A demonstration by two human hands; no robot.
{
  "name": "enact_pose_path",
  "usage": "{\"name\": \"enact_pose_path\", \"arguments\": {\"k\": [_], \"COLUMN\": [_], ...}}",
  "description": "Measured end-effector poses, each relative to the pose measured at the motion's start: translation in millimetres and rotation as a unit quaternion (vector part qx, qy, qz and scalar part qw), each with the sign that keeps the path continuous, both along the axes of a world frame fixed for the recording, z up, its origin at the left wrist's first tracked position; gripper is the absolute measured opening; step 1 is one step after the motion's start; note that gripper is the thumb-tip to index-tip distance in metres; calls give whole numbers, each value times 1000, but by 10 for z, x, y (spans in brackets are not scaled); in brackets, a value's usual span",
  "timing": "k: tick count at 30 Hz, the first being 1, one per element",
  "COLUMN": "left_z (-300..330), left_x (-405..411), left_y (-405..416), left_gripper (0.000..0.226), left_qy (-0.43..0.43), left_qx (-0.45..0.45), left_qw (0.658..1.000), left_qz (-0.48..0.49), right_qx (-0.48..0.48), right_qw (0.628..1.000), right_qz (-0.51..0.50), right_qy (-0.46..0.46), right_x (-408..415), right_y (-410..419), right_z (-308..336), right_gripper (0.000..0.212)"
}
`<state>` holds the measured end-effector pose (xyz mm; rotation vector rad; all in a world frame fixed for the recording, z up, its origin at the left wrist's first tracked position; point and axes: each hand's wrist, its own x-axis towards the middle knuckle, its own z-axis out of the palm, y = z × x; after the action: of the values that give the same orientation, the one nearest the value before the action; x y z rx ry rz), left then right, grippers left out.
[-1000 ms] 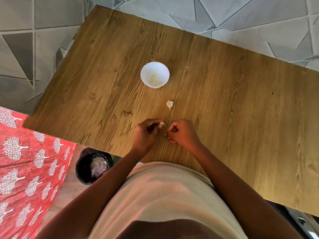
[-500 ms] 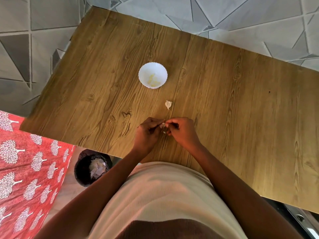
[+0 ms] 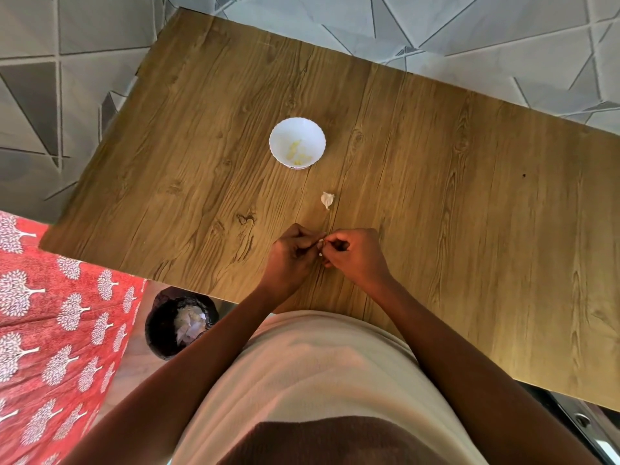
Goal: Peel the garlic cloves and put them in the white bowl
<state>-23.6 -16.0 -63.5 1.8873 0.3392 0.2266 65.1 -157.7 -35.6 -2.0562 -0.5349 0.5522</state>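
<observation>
Left hand (image 3: 291, 255) and right hand (image 3: 356, 253) meet fingertip to fingertip over the near part of the wooden counter (image 3: 469, 196), both curled and pinching one small garlic clove (image 3: 320, 245) between them. A second, unpeeled clove (image 3: 327, 200) lies on the counter just beyond the hands. The white bowl (image 3: 297, 142), farther back, holds pale peeled pieces.
</observation>
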Motion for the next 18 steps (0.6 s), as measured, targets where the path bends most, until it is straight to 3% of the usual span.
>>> {"name": "enact_pose_path", "arguments": {"k": [9,15,18], "left_z": [20,45,38], "left_x": [-45,-59,-61], "left_y": [33,20,35], "left_gripper": [28,19,18], "left_qy": [18,37,35], "left_qx": [-110,-150,-150], "left_qw": [994,986,986], "left_qz": [18,58,70], "right_qx": [38,-57,-62], "right_qw": [992,998,997], "right_qz": [-67,-26,-8], "right_qy": [104,22,-44], "right_x": [39,65,94], "right_y": [2,-57,-61], "right_z": [15,-67,-83], "right_gripper": [6,19,13]}}
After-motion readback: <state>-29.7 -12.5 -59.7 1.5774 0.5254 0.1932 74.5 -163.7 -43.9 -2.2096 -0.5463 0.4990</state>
